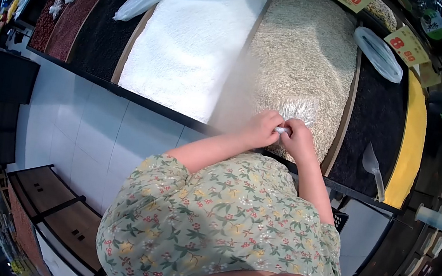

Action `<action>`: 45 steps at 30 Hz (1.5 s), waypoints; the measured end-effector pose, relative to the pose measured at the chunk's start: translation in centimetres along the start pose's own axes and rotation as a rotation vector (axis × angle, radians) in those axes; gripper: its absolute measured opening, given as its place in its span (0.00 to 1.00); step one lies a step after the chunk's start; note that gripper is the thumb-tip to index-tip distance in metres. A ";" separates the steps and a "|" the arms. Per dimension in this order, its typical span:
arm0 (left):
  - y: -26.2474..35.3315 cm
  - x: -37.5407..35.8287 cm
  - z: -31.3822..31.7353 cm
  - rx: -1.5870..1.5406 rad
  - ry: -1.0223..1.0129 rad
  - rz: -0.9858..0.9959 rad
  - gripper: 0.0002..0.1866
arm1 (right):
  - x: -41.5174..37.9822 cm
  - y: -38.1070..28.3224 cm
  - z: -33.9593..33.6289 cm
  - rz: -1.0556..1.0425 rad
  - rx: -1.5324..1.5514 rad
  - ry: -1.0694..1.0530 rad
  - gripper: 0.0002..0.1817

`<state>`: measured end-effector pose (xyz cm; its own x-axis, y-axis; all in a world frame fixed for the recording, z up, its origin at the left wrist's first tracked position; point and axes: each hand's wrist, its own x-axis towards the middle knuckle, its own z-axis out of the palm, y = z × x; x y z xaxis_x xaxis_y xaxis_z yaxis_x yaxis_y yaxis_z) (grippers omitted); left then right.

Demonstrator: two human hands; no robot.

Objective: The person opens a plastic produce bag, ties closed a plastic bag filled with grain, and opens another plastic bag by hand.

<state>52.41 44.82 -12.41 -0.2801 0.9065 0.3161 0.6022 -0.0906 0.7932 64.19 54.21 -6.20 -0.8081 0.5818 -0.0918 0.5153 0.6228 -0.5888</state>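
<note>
A clear plastic bag (299, 108) lies on a bed of pale flaked grain (308, 43), and its contents look like the same grain. My left hand (263, 128) pinches the bag's gathered, twisted neck from one side. From the other side my right hand (299, 142) closes on the same neck, with the two thumbs and forefingers nearly meeting. Both hands are just above the near edge of the grain bin. What the lower fingers do is hidden behind the hands.
To the left are a white grain bin (195, 38) and a dark grain bin (102, 36). On the right, a clear scoop (371, 162) rests in a black grain bin (371, 114). Plastic bag rolls (378, 54) and price signs (406, 46) line the back. Wooden dividers separate the bins.
</note>
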 end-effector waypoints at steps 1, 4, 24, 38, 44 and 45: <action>0.1 0.1 -0.2 0.010 -0.023 0.001 0.11 | 0.0 0.3 0.3 0.076 0.092 0.002 0.08; 0.6 0.7 -1.1 -0.011 -0.120 0.021 0.10 | 0.0 1.9 1.2 0.333 0.427 -0.079 0.08; -9.7 -3.1 5.7 -0.420 -0.128 -0.084 0.10 | -4.5 5.0 3.5 0.513 1.213 0.071 0.11; -2.9 0.1 -1.8 -0.391 -0.343 -0.060 0.16 | -6.9 0.6 1.6 0.287 0.611 0.148 0.25; 7.7 0.1 -10.0 -0.276 -0.197 -0.081 0.09 | -5.3 -1.2 2.9 0.096 0.479 0.245 0.27; 8.5 0.2 -10.8 -0.273 -0.194 -0.087 0.09 | -5.1 -1.8 2.6 0.045 0.390 0.265 0.27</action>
<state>49.39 39.71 0.06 -0.1584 0.9747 0.1576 0.3524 -0.0933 0.9312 66.60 48.74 -6.74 -0.6609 0.7485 0.0544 0.3612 0.3808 -0.8512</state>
